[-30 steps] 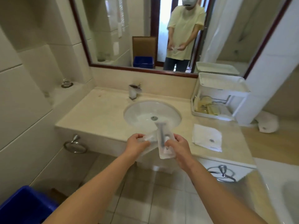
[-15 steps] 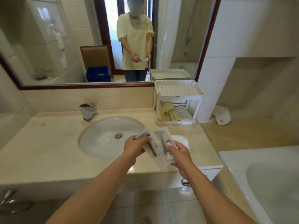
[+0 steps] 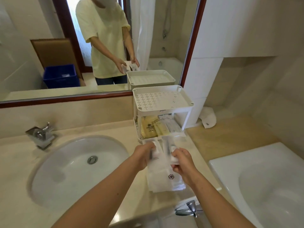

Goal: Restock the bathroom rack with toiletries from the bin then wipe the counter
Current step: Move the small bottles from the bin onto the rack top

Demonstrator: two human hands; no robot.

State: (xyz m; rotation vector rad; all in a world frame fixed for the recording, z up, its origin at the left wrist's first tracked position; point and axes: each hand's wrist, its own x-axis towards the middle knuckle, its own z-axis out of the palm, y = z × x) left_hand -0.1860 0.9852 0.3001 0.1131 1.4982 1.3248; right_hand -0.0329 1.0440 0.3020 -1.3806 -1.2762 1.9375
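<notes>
A white two-tier rack (image 3: pixel 162 100) stands on the counter (image 3: pixel 14 195) to the right of the sink. Its perforated top shelf is bare; the lower shelf holds yellow sachets (image 3: pixel 148 128) and white packets (image 3: pixel 171 125). Just in front of the lower shelf, my left hand (image 3: pixel 144 154) grips one clear-wrapped toiletry packet (image 3: pixel 156 145). My right hand (image 3: pixel 181 159) pinches a second clear packet (image 3: pixel 168 145) with a dark item inside. Under both hands a folded white cloth (image 3: pixel 164 180) with a flower logo lies on the counter.
The oval sink (image 3: pixel 65 170) and chrome tap (image 3: pixel 41 134) lie to the left. A bathtub (image 3: pixel 263 181) borders the counter on the right, a white cap (image 3: pixel 208 119) sits behind it. The mirror shows the blue bin (image 3: pixel 60 75) behind me. A towel ring (image 3: pixel 187 209) hangs below.
I have stepped closer and turned right toward the rack. Both hands have carried the two packets forward, from above the sink edge to just in front of the rack's lower shelf.
</notes>
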